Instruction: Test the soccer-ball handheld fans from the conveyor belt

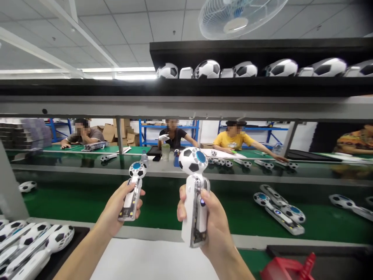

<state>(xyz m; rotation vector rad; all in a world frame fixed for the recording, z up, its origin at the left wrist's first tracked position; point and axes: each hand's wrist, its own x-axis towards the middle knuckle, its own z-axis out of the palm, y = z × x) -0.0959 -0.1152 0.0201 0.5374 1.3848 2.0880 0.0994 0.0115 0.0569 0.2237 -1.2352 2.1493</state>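
Note:
My left hand (124, 204) is closed around the clear-sided handle of a handheld fan (137, 170) with a black-and-white soccer-ball head and a blue centre. It is upright, leaning a little right. In my right hand (214, 217), a second handheld fan (192, 160) of the same pattern stands upright and closer to the camera. My right thumb lies on its handle beside a small lit display. Both fans are held apart over the front edge of the green conveyor belt. Below them, a white sheet (154, 259) covers part of the worktop.
Several similar fans fill a black tray (80, 243) at lower left. More fans (279, 210) lie on the green belt (163, 217). A red tool or holder (287, 268) sits at lower right. Overhead, a shelf (186, 87) carries soccer-ball items. Co-workers sit across the belt.

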